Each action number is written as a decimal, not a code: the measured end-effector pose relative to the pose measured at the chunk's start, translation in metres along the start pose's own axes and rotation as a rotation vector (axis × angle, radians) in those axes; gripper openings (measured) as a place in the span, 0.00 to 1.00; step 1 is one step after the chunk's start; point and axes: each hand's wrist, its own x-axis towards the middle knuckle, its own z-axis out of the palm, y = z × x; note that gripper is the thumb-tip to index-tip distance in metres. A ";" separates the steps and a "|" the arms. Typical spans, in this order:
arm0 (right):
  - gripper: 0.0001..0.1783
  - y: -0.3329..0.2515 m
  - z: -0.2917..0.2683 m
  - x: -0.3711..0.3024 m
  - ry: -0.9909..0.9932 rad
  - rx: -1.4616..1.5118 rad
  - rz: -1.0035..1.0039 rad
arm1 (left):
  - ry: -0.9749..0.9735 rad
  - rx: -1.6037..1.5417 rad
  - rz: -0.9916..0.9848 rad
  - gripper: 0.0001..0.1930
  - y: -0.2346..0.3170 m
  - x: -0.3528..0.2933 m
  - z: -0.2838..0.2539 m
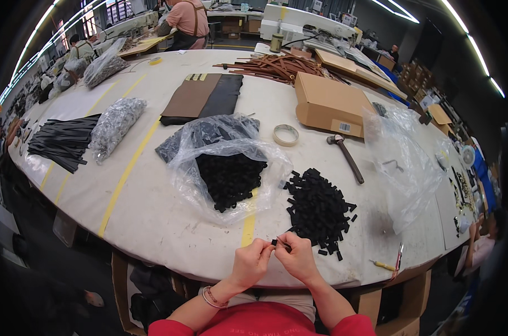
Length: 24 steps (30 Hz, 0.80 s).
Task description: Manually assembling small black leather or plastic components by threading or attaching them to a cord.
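Held piece: a small black loop piece (275,242) was pinched between the fingertips of both hands, just above the near table edge.

Loose pile: a heap of the same small black pieces (318,210) lay on the table just beyond the right hand, with some single pieces scattered around its near side.

Bagged stock: more black pieces (230,178) sat inside an open clear plastic bag (189,168), to the left of the pile.

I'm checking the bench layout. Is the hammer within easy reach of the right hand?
Probably yes, with a stretch. The right hand is at the table edge pinching a small black piece; the hammer lies beyond the loose black pile, nothing tall between.
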 end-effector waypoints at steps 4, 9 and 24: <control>0.04 0.001 -0.002 0.000 0.003 -0.020 0.015 | 0.070 0.220 0.317 0.04 0.001 0.003 0.003; 0.04 0.001 -0.001 -0.001 0.068 -0.199 -0.356 | -0.092 -0.645 -0.428 0.05 0.012 0.005 -0.004; 0.05 0.010 -0.015 0.007 -0.212 0.696 0.311 | -0.280 -0.829 -0.534 0.03 0.008 0.008 -0.007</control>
